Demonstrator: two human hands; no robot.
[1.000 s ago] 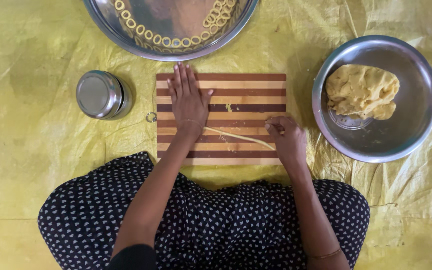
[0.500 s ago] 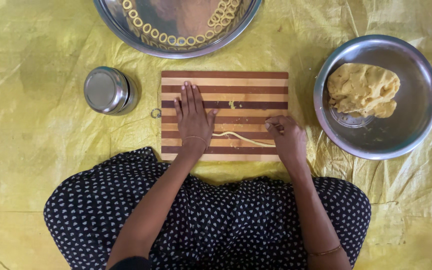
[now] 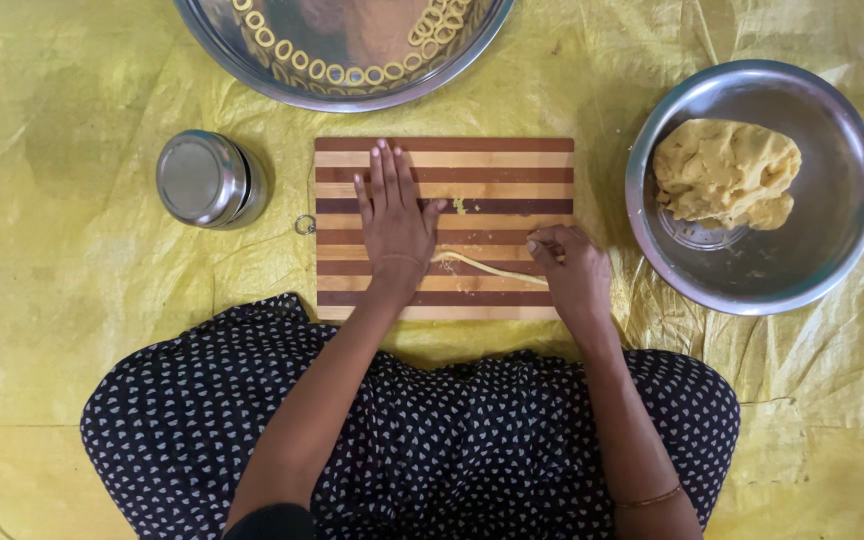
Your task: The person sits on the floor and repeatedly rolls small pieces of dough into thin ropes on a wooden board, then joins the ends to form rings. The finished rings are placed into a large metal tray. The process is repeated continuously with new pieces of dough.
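Your left hand lies flat, palm down, on the striped wooden board, its fingers straight, pressed close together and pointing to 12 o'clock, the thumb angled out toward 2 o'clock. The heel of that palm covers one end of a thin dough rope, which runs across the board toward 4 o'clock. Your right hand is curled at the board's 4 o'clock corner, its fingers bent and pinching the rope's other end. Both forearms reach up from your dotted lap. At 3 o'clock of the board a steel bowl holds a dough lump; at 9 o'clock stands a small steel tin; at 12 o'clock a steel tray carries dough rings.
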